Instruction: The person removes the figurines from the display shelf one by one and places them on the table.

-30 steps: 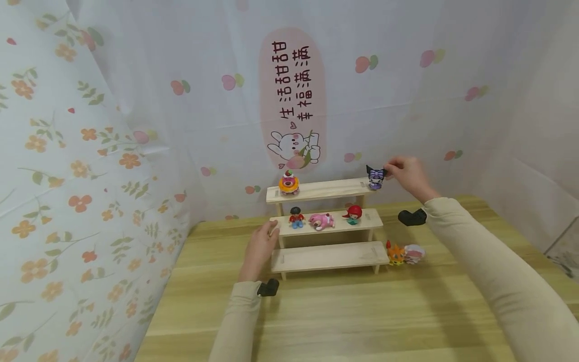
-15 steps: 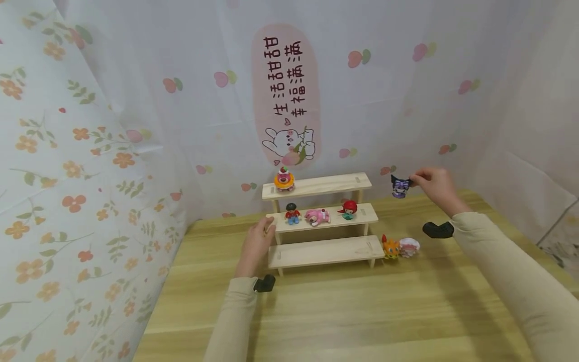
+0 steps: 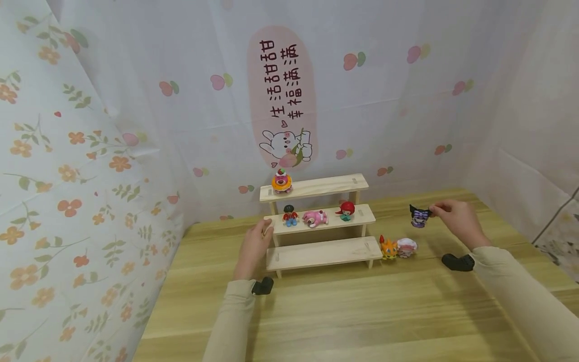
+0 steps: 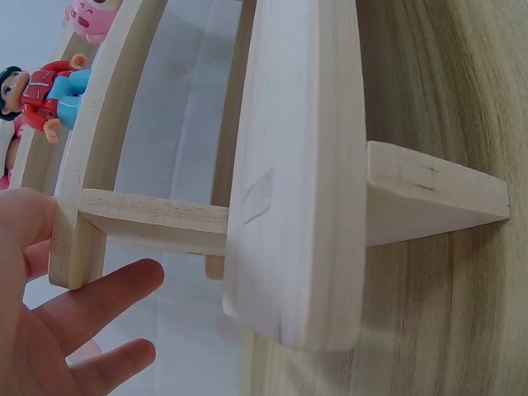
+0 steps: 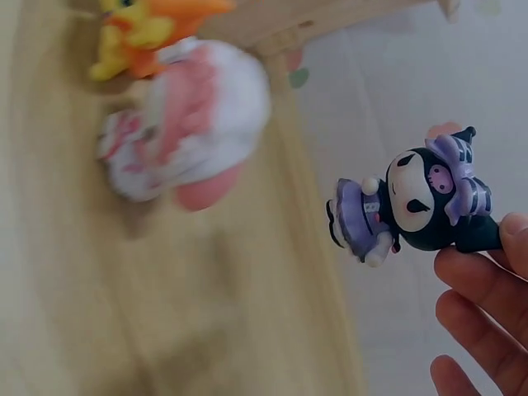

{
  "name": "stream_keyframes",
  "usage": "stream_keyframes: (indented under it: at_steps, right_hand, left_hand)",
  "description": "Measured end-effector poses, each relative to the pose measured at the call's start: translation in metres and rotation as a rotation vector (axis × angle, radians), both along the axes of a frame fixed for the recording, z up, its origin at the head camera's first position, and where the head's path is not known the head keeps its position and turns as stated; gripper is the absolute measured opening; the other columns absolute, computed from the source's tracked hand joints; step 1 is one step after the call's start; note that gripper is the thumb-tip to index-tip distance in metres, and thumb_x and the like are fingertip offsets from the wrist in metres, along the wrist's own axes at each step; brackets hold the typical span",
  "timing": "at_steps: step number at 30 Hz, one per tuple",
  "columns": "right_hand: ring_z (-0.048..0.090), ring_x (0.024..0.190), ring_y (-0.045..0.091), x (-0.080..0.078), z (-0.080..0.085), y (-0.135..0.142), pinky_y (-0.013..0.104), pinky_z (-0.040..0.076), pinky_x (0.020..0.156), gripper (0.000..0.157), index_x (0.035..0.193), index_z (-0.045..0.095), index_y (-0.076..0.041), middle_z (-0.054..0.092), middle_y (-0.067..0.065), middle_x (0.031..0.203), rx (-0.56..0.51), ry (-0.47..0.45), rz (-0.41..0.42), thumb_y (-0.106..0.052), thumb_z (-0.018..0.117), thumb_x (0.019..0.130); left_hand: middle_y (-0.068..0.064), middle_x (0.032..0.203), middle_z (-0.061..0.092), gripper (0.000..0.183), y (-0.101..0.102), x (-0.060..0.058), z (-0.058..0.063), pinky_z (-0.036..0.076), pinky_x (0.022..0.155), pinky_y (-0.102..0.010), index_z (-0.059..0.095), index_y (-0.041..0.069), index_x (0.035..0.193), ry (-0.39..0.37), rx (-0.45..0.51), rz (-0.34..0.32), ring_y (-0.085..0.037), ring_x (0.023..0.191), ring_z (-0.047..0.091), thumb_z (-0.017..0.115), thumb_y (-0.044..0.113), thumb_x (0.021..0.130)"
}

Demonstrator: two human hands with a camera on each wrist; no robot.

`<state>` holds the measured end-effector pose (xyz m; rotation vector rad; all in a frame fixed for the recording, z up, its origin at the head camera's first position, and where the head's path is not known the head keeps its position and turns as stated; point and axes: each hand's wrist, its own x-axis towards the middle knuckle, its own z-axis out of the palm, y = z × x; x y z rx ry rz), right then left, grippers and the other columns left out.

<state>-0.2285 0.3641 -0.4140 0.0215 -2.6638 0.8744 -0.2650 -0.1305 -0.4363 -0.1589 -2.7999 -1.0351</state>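
Note:
A three-step wooden display stand [image 3: 323,254] stands on the table. My left hand [image 3: 255,249] holds the left end of its middle step, thumb on one side, with the other fingers [image 4: 103,305] spread below it. Right of the stand, my right hand [image 3: 461,221] pinches a figurine in black and purple [image 5: 412,198] by the tip of one black ear, in the air. The figurine has a white face and a striped purple bow. Close below it on the table are an orange figurine [image 3: 388,249] and a pink-and-white capped figurine [image 3: 406,247], side by side.
On the top step's left end sits a pink bear in an orange ring [image 3: 282,182]. The middle step carries a boy figurine in red and blue [image 3: 290,216], a pink bear lying down [image 3: 315,218] and a red-haired figurine [image 3: 346,211]. A printed curtain [image 3: 203,125] hangs behind.
My right hand has lifted the black-and-purple figurine off the top step's right end and carried it right and down. My left hand stays on the middle step.

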Motion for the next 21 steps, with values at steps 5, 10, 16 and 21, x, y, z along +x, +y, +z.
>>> stream_keyframes:
  at_steps: [5,10,16,21]
  right_hand:
    - [0.062,0.090,0.043,0.012,-0.019,0.005,0.042,0.047,0.066,0.034,0.103,0.068,0.004,0.072,0.020,0.089,0.001,-0.005,-0.012,-0.026,0.053,0.099]
    - [0.063,0.085,0.040,0.022,-0.034,0.006,0.044,0.049,0.065,0.029,0.100,0.069,0.003,0.072,0.016,0.084,0.010,-0.004,-0.005,-0.022,0.056,0.097]
    - [0.063,0.089,0.044,0.032,-0.049,0.005,0.053,0.049,0.069,0.029,0.102,0.068,0.004,0.071,0.020,0.090,0.023,-0.048,-0.006,-0.021,0.055,0.098]
    - [0.061,0.091,0.046,0.034,-0.051,0.005,0.051,0.048,0.068,0.032,0.105,0.067,0.004,0.068,0.027,0.099,0.022,-0.063,-0.012,-0.024,0.054,0.098]
  left_hand:
    - [-0.013,0.125,0.063,0.036,0.000,-0.001,0.000,0.046,0.093,-0.050,0.056,0.019,0.131,-0.010,0.005,0.009,-0.033,0.116,0.057,0.050,0.034,0.099]
    - [-0.012,0.127,0.062,0.036,-0.001,0.000,0.001,0.044,0.096,-0.051,0.055,0.021,0.132,-0.021,0.003,0.007,-0.034,0.118,0.056,0.049,0.036,0.099]
    - [-0.013,0.106,0.067,0.035,-0.002,0.003,0.004,0.048,0.084,-0.047,0.056,0.018,0.130,-0.002,0.015,-0.023,-0.029,0.097,0.062,0.049,0.032,0.099]
    - [-0.014,0.114,0.067,0.036,-0.003,0.003,0.005,0.049,0.085,-0.048,0.056,0.017,0.131,0.002,0.013,-0.037,-0.029,0.100,0.064,0.049,0.033,0.100]
